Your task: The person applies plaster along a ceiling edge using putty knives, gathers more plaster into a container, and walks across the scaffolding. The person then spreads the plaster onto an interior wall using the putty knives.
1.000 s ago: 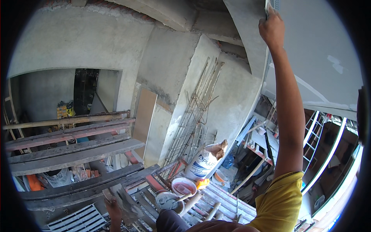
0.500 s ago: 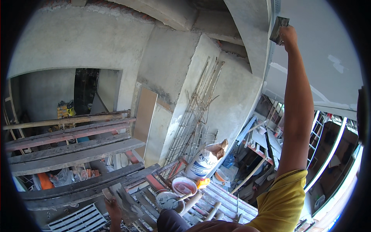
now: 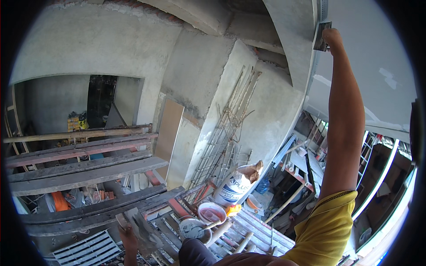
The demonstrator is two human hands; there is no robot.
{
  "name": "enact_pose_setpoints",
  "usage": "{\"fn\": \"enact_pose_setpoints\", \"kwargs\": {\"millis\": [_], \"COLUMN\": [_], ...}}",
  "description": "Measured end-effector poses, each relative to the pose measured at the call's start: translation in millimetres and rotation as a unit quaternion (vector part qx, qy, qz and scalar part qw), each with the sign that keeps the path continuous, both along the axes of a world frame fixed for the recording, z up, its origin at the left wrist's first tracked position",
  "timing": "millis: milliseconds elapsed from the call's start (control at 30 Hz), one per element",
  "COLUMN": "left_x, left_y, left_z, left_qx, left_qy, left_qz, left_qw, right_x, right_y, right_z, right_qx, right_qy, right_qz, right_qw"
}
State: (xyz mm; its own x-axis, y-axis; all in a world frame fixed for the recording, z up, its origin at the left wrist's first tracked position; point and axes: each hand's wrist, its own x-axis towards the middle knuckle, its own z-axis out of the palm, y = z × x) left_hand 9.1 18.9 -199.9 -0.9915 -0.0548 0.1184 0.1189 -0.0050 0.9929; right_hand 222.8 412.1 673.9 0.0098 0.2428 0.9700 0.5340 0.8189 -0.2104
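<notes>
I've got the right hand (image 3: 333,39) way up, gripping a dark putty knife (image 3: 320,38) at the edge of the grey plasterboard panel (image 3: 368,62), while the left hand (image 3: 128,239) holds a flat grey trowel (image 3: 144,231) down low. I can see a bucket of grey mix (image 3: 191,230) nearby, plus an open white sack (image 3: 231,189) further back.

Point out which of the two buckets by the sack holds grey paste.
The bucket nearer the left hand; a tool handle juts over its rim. The other bucket, closer to the sack, looks pinkish inside.
</notes>
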Motion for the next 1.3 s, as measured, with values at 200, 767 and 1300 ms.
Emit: {"fn": "enact_pose_setpoints", "kwargs": {"millis": [200, 767, 1300], "left_x": [8, 2, -3], "left_y": [-3, 0, 3], "left_z": [21, 3, -30], "left_qx": [0.005, 0.014, 0.065], "left_qy": [-0.003, -0.016, 0.002], "left_qz": [-0.005, -0.034, -0.017], "left_qw": [1.000, 0.999, 0.998], "right_x": [-6, 0, -4], "right_y": [2, -91, -241], "right_z": [12, 2, -42], "right_qx": [-0.003, 0.007, 0.037], "right_qy": [-0.003, -0.060, -0.040], "right_qz": [0.009, 0.183, 0.120], "right_qw": [1.000, 0.981, 0.991]}}
